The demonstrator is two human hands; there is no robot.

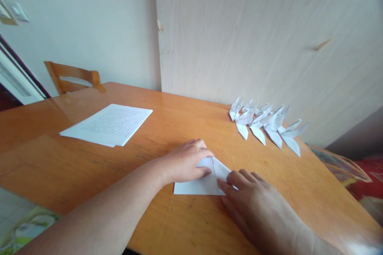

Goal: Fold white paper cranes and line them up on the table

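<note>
From where I stand, the paper being worked, a white sheet (191,188), lies flat under the left hand (188,163) and reaches across to the fingertips of the right hand (254,195). It has a long straight edge on the near side and a slanting edge running from the left fingertips down to the right hand, with a crease line down from its peak. I'd judge it an early stage: some folding done, but broad and flat, with most of the shaping left.

The left hand bears down with its thumb on the paper's face, forefinger apart from it at the peak; the right hand's fingers are bent, one tip pressed on the sheet, thumb by the near edge. Whether either pinches a layer, I can't tell.

Beyond the right hand, on the tabletop (185,123), a cluster of folded paper pieces (263,121) stands with points raised; those look done, though they overlap too much to count surely. Well beyond the left hand, off to its left, a stack of written sheets (110,125) lies flat, unfolded as far as I can see. Farther out that way is a wooden chair (74,72).
</note>
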